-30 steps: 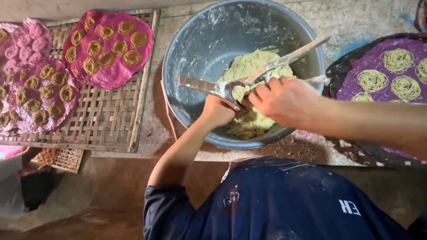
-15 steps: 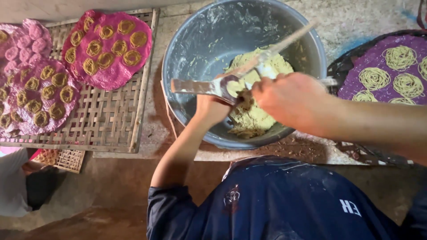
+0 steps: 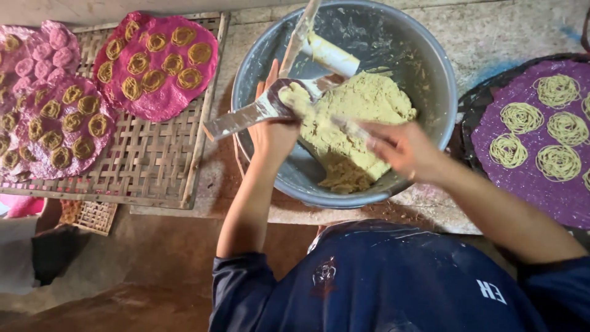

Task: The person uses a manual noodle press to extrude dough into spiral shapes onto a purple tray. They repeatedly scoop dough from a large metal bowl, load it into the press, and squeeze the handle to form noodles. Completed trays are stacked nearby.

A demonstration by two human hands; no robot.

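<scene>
A grey metal bowl point(image 3: 439, 74) holds a big lump of yellow-green dough point(image 3: 362, 117). My left hand point(image 3: 273, 135) grips a metal hand press point(image 3: 258, 110) over the bowl's near left rim. The press is swung open: one flat handle points left, the other rises toward the top edge with a pale plunger point(image 3: 332, 55) on it. Dough fills the press cup point(image 3: 294, 95). My right hand point(image 3: 399, 147) is blurred with motion over the dough, its fingers reaching left toward the cup; whether it holds dough is unclear.
A woven bamboo tray point(image 3: 153, 160) on the left carries pink cloths point(image 3: 160, 98) covered with several browned coils. On the right a purple cloth point(image 3: 528, 172) holds pale noodle coils point(image 3: 522, 117). A small woven basket point(image 3: 92, 215) lies below the ledge.
The press has swung open, its upper handle now pointing up. My right hand left the handle and dropped onto the dough. My left hand still grips the press.
</scene>
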